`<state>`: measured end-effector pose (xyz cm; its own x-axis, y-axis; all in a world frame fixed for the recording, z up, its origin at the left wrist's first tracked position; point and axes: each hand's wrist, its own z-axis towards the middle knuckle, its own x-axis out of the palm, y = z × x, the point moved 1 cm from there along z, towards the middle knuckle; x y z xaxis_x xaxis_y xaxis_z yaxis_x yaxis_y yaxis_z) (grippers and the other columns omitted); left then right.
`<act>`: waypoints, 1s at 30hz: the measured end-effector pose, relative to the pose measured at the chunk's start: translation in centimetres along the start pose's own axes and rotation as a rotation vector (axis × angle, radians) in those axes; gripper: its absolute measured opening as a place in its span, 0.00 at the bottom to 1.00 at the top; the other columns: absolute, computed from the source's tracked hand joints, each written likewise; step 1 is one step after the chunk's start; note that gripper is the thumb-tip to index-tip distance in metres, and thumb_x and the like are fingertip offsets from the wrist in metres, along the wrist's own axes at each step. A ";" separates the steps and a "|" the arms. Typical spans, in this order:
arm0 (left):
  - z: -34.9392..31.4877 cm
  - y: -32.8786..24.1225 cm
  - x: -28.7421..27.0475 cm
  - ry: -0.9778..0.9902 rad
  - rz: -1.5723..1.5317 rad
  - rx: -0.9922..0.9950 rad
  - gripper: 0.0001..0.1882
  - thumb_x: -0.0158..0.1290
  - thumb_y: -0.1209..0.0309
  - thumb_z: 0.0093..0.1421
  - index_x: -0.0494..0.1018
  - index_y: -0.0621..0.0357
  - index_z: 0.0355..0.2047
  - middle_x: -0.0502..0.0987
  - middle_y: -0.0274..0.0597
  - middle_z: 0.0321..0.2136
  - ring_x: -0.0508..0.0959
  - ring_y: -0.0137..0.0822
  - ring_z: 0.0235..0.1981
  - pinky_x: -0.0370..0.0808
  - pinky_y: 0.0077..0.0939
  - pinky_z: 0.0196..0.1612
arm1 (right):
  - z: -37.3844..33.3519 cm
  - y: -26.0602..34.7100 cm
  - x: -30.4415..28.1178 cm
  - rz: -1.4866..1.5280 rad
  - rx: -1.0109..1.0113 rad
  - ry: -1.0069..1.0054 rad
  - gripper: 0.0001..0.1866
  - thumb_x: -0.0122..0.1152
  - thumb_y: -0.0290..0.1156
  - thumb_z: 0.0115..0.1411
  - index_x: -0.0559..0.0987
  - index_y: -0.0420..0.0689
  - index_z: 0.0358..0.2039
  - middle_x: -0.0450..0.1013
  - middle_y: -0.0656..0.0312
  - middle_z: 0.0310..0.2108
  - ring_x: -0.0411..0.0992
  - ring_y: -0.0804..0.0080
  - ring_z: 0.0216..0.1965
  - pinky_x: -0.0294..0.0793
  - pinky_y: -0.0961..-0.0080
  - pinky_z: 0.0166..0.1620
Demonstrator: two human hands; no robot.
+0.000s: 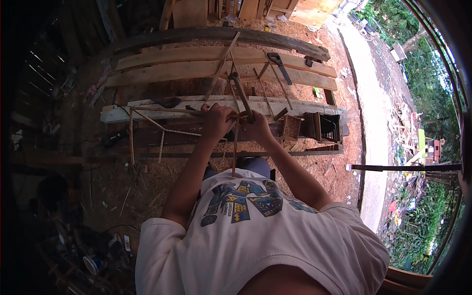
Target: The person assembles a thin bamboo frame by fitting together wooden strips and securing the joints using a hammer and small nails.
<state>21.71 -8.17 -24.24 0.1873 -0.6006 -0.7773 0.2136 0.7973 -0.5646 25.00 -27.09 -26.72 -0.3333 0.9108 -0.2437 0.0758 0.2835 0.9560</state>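
Left hand [218, 122] is gripping the frame [167, 111], clamping 1 end of it; the right hand [257, 129] is clasping the hammer [242, 96]. The frame is extending leftward over the white plank [305, 106]; the saw [283, 72] is lying beyond.

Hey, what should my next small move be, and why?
Perhaps turn the dark-headed, wooden-handled hammer around: your right hand appears to grip its handle, but its head points away from the thin, brown wooden frame in your left hand.
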 end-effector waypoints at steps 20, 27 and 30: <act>0.7 -1.6 -0.4 0.074 0.064 -0.065 0.09 0.66 0.66 0.55 0.83 0.42 0.37 0.83 0.25 0.34 0.79 0.34 0.43 0.58 0.42 0.57 | 2.0 -1.3 -2.9 -0.058 -0.149 0.157 0.16 0.72 0.37 0.56 0.85 0.44 0.43 0.81 0.51 0.30 0.81 0.58 0.32 0.78 0.61 0.40; 1.2 -1.6 -0.5 0.114 0.086 -0.097 0.08 0.67 0.66 0.54 0.85 0.42 0.36 0.80 0.28 0.30 0.79 0.34 0.39 0.59 0.38 0.56 | 3.0 -1.8 -3.3 -0.038 -0.256 0.223 0.14 0.70 0.35 0.57 0.85 0.43 0.42 0.81 0.53 0.29 0.78 0.68 0.30 0.77 0.64 0.39; 0.8 -1.8 -0.8 0.131 0.098 -0.124 0.09 0.66 0.69 0.54 0.84 0.43 0.36 0.83 0.28 0.34 0.79 0.34 0.44 0.57 0.40 0.60 | 3.2 -1.6 -3.5 -0.049 -0.296 0.259 0.16 0.71 0.37 0.55 0.84 0.43 0.42 0.81 0.49 0.30 0.80 0.54 0.33 0.78 0.59 0.40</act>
<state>21.95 -9.16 -22.43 0.0735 -0.5131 -0.8552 0.0796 0.8578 -0.5078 29.10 -29.78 -27.95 -0.5584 0.7820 -0.2769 -0.2077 0.1914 0.9593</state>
